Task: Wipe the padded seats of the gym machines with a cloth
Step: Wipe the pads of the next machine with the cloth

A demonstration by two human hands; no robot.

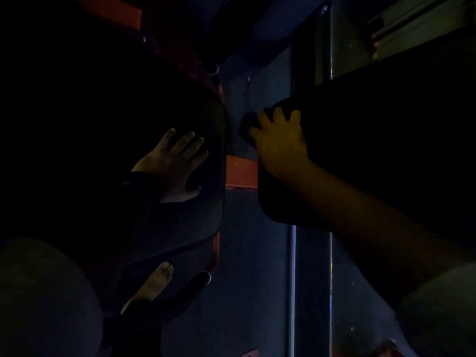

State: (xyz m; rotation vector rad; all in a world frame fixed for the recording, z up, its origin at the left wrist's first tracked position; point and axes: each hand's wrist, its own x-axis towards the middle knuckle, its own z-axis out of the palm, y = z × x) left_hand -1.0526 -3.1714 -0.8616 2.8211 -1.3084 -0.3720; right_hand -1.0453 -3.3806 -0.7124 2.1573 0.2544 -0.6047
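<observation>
The scene is very dark. The left hand (175, 163) is lying flat and wide on the left padded seat (201, 222), its fingers straight and slightly spread, pointing toward the seat's rounded right edge, the thumb stretching out along the nearer side. It is holding nothing. A dark sleeve is covering the wrist.

The right hand (279, 136) is reaching in from the lower right with a bare forearm and is resting on the near corner of the right padded seat (360, 112). Its fingers are splayed over the corner's edge. A dark wad, apparently the cloth (246, 127), is bulging out from under the thumb side of this hand, at the seat's left corner. Whether the fingers are curling round it or only pressing it is too dim to tell.

An orange frame bar (240, 175) is showing in the gap between the two seats. A bare foot (158, 280) is standing on the floor (257, 292) below the left seat.
</observation>
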